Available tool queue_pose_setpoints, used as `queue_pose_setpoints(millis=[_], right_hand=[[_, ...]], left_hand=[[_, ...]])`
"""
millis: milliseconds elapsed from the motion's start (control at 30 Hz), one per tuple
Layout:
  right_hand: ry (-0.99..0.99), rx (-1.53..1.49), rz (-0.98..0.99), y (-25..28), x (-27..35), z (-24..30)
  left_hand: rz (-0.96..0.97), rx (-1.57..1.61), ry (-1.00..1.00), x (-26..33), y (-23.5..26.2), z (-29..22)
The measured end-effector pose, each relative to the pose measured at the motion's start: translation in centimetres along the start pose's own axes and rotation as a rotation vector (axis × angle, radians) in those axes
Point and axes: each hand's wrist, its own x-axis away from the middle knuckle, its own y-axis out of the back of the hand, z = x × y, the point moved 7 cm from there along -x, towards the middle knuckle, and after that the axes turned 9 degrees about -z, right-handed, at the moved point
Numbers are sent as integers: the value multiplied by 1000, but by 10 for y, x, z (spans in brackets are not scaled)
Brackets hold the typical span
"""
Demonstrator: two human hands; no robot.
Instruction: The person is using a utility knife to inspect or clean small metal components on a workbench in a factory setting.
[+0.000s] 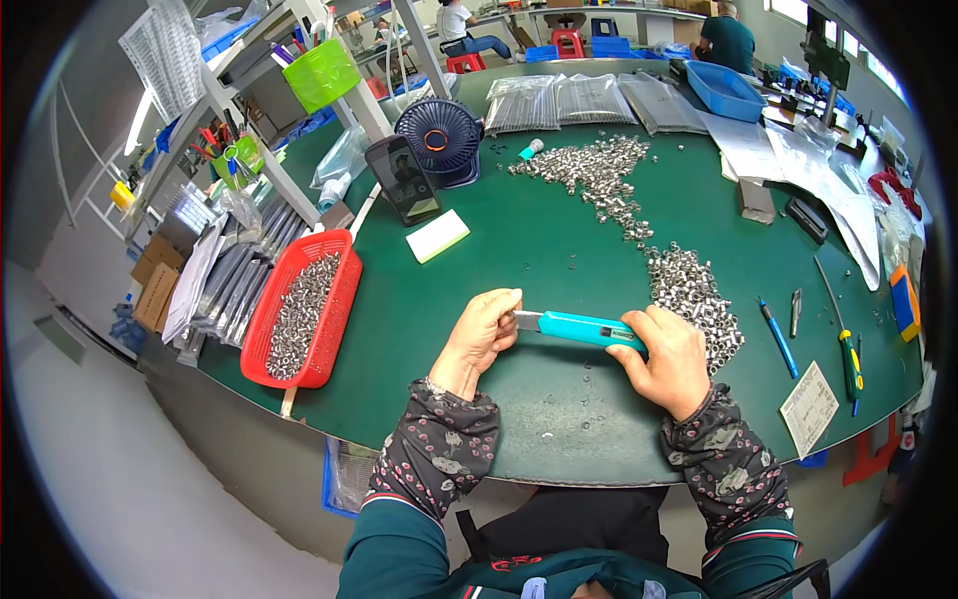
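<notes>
My right hand is closed round the turquoise handle of a utility knife, its blade pointing left. The blade's end meets the fingertips of my left hand, which is closed in a pinch. Whatever lies between those fingers is hidden. Both hands are above the front middle of the green table. Close by my right hand is a heap of small silvery metal rings, and a second heap spreads farther back. More rings fill a red basket at the left edge.
A phone leans before a dark blue fan, near a sticky-note pad. At the right lie a blue pen, a screwdriver and a paper label. Bagged parts and a blue tray line the back.
</notes>
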Motion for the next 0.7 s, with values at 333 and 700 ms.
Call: queue_pose_setpoints(millis=[333, 700], right_hand=[[163, 161, -50, 10, -10, 10], [116, 134, -133, 16, -10, 5]], left_hand=[[43, -28, 110, 1, -3, 3], [44, 101, 6, 2, -5, -5]])
